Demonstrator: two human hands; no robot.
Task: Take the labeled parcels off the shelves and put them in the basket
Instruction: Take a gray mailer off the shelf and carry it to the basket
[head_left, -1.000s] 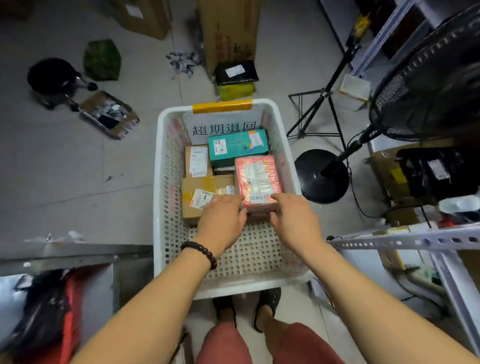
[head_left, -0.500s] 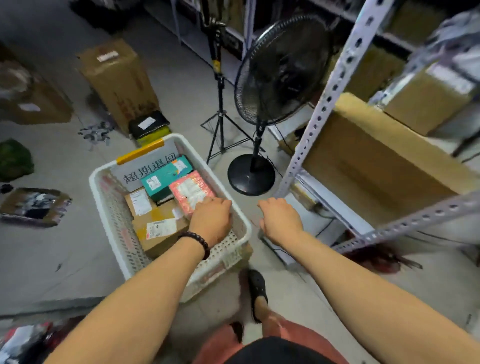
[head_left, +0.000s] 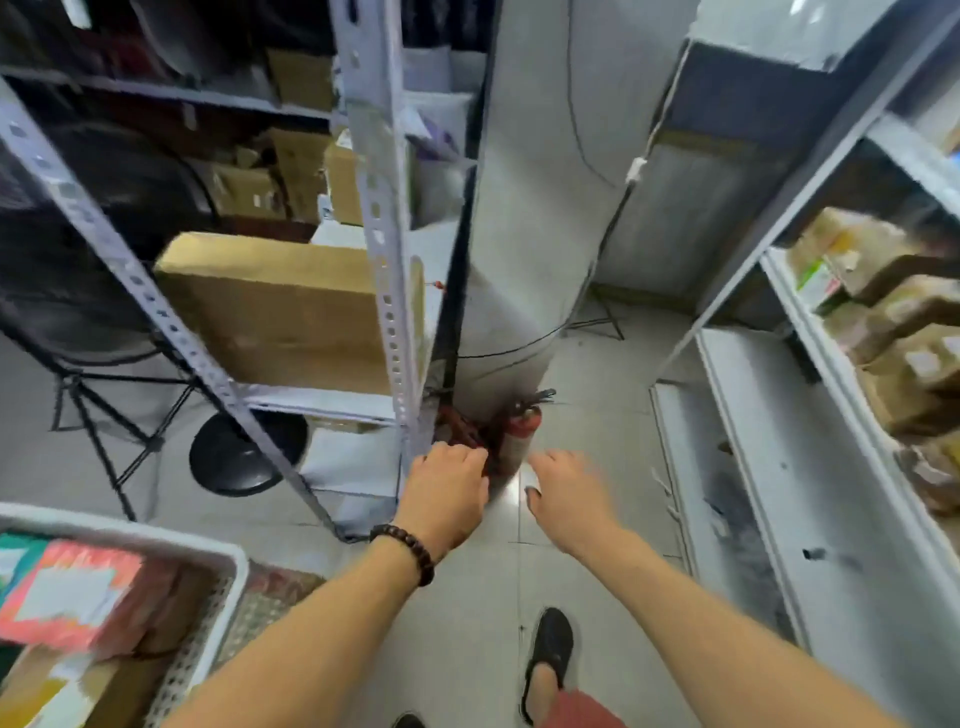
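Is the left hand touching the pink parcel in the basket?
Apart. In the head view the left hand is near the shelf post, well clear of the pink parcel.

basket (head_left: 130, 532) near-left, parcels (head_left: 72, 597) in it | extinguisher (head_left: 522, 431) ahead, between left shelves (head_left: 374, 208) and right shelves (head_left: 779, 467)

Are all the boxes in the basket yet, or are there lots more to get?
Not yet. A pink parcel lies in the white basket with others. The left hand and right hand hold nothing right now. Brown parcels sit on the right shelf, so there are probably more to fetch.
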